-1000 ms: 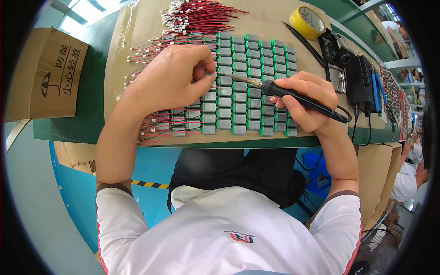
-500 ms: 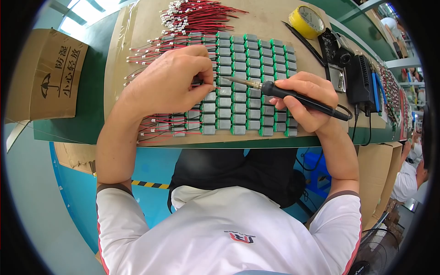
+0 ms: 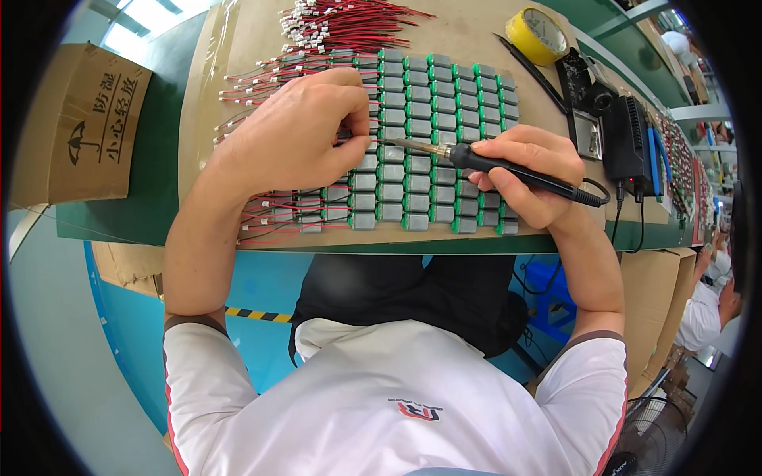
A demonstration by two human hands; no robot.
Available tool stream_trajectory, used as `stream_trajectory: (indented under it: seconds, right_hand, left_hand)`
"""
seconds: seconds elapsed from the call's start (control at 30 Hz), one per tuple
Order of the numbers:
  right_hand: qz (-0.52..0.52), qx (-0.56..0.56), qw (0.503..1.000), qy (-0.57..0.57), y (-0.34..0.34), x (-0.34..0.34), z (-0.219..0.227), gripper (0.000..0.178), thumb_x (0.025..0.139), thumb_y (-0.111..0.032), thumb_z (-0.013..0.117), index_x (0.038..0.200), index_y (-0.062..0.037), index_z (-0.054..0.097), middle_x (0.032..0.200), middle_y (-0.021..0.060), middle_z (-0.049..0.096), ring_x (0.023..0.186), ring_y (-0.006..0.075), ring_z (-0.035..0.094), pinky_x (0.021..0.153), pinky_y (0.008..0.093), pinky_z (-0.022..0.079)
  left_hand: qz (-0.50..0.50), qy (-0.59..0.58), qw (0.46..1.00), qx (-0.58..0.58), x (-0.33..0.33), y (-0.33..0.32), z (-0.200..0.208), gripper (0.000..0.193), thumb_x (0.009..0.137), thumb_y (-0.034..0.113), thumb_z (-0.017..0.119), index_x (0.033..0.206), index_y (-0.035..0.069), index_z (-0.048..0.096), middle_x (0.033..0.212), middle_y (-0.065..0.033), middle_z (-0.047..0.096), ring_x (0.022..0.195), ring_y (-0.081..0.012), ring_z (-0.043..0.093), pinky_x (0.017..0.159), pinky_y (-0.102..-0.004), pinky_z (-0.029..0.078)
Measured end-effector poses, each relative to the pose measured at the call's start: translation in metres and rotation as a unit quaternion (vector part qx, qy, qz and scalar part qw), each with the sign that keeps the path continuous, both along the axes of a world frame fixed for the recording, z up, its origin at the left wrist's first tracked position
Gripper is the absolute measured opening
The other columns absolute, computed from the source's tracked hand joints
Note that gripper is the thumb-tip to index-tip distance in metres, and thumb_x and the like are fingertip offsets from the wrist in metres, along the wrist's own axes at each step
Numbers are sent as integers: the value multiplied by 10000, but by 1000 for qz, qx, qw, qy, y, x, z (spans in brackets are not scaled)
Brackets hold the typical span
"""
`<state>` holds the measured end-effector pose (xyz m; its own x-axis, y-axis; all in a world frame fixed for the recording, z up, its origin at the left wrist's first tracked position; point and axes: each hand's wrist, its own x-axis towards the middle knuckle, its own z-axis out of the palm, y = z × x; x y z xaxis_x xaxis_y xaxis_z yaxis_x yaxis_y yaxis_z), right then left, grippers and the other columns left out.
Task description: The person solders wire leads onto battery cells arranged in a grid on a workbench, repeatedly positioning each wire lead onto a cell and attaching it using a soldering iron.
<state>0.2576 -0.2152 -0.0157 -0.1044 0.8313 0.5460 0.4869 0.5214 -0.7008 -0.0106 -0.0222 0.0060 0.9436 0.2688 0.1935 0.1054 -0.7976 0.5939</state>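
Observation:
My right hand (image 3: 536, 170) grips a soldering iron (image 3: 508, 165) by its black handle, with the metal tip pointing left. That tip lies by the fingertips of my left hand (image 3: 305, 131), over a block of small grey battery packs (image 3: 417, 127) with green ends, set in rows. Thumb and index finger of my left hand are pinched on a thin red wire (image 3: 375, 141), of which only a short end shows. Red and black wires with white connectors (image 3: 266, 218) stick out from the packs on the left; my hand hides part of these rows.
A heap of loose red wires (image 3: 349, 28) lies at the back. Yellow tape (image 3: 536, 36), a soldering stand (image 3: 586, 91) and a black power unit (image 3: 629, 147) with cables are at the right. A cardboard box (image 3: 91, 123) stands left; people sit far right.
The soldering iron's tip has moved slightly left, up to my left fingertips and the wire end. My left hand keeps its pinch; the view has shifted slightly.

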Motion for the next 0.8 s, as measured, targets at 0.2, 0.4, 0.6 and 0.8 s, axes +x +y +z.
stream_trajectory:
  seconds: [0.2,0.4,0.6,0.8]
  right_hand:
    - [-5,-4,1000,-3,0,0,-2,301,802,0,780,1094,65,813,876,168,788,696,228,746,594,317,577]
    - [-6,1,1000,-10,1,0,0,302,799,-7,785,1092,59,817,885,168,790,703,232,747,601,318,579]
    - [-5,1,1000,-13,1,1,0,312,798,-10,790,1103,50,821,888,166,789,706,235,747,603,317,578]
    - [-6,0,1000,-16,-1,0,0,312,796,-15,794,1100,47,825,895,171,788,711,238,745,606,320,578]
  left_hand:
    - [5,2,1000,8,1,0,-2,148,851,27,762,853,-15,621,901,-88,560,744,-246,605,662,-362,499]
    - [13,9,1000,-3,1,0,-1,134,848,18,753,855,-27,627,900,-92,559,736,-238,611,648,-357,509]
    - [17,18,1000,-2,2,0,0,138,849,19,753,849,-30,625,902,-92,557,741,-235,615,653,-354,513]
    - [16,15,1000,-1,0,-1,-1,135,852,22,754,850,-27,628,899,-94,557,743,-241,615,661,-358,515]
